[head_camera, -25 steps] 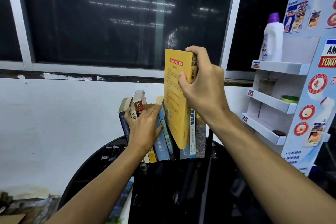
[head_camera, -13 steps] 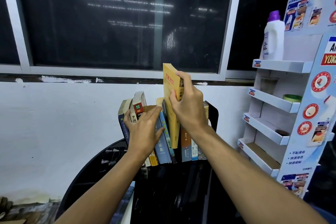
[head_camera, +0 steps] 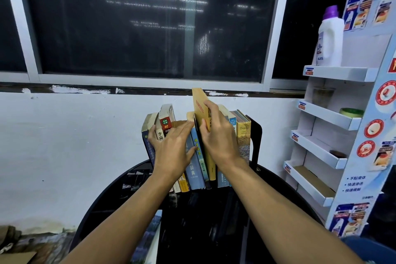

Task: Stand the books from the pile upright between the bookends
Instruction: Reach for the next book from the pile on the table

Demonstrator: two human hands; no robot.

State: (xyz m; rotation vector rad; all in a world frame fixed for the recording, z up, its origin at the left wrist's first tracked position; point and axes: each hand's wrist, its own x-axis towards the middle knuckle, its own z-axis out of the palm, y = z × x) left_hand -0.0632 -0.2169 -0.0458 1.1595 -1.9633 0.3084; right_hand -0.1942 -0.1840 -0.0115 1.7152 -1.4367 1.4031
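Note:
A row of upright books stands at the far edge of a round black table, against a black bookend on the right. My right hand grips a tall yellow book that sits in the row's middle and rises above its neighbours. My left hand lies flat with spread fingers against the spines of the left books, which lean left. A red-spined book shows above its fingers. The left bookend is hidden.
A white cardboard display rack stands close on the right, with a white purple-capped bottle on its top shelf. A white wall and dark window are behind the books. A flat book lies at the table's near left edge.
My right hand has lowered the yellow book from above the row down into the gap between the books. My left hand has stayed pressed on the left books.

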